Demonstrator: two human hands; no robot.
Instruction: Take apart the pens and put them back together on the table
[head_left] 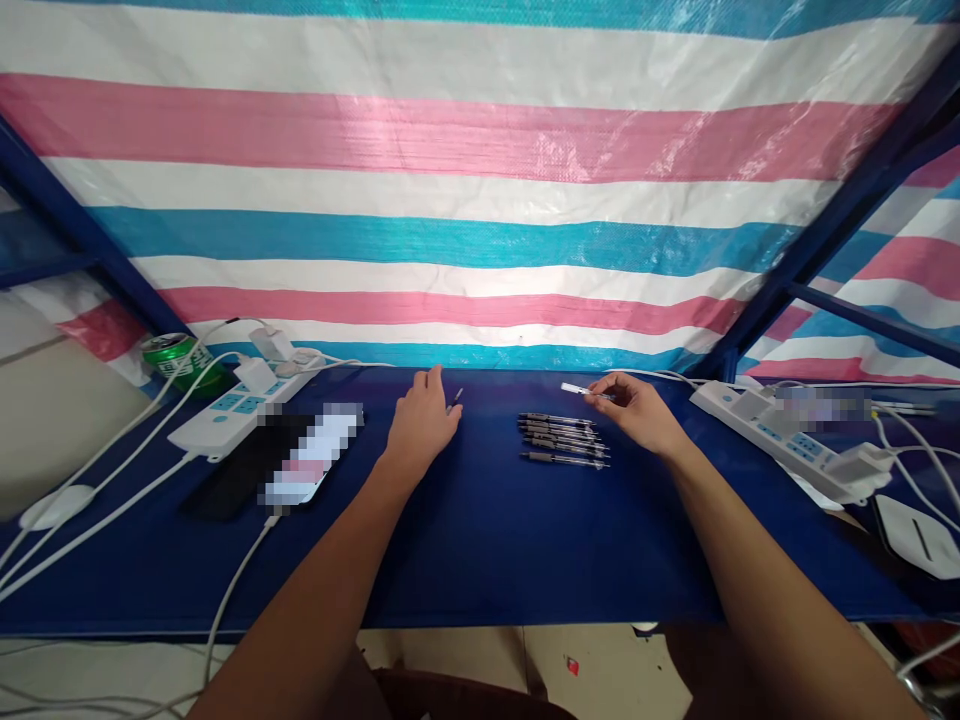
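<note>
My left hand (pixel 424 418) rests palm down on the blue tabletop (pixel 480 570), with a small dark pen part (pixel 455 400) sticking out at its fingertips. My right hand (pixel 630 410) pinches a slim white pen part (pixel 577 390) between its fingers, and the piece points left. Between my hands, several black pens (pixel 564 438) lie side by side in a loose stack. They are just left of my right hand, which does not appear to touch them.
A white power strip (pixel 244 408) with plugged-in cables lies at the left, beside a black phone (pixel 240 470) partly hidden by blurring. Behind them stands a green can (pixel 182 363). Another power strip (pixel 787 440) and a white device (pixel 916 535) sit right. A striped tarp (pixel 450 170) hangs behind.
</note>
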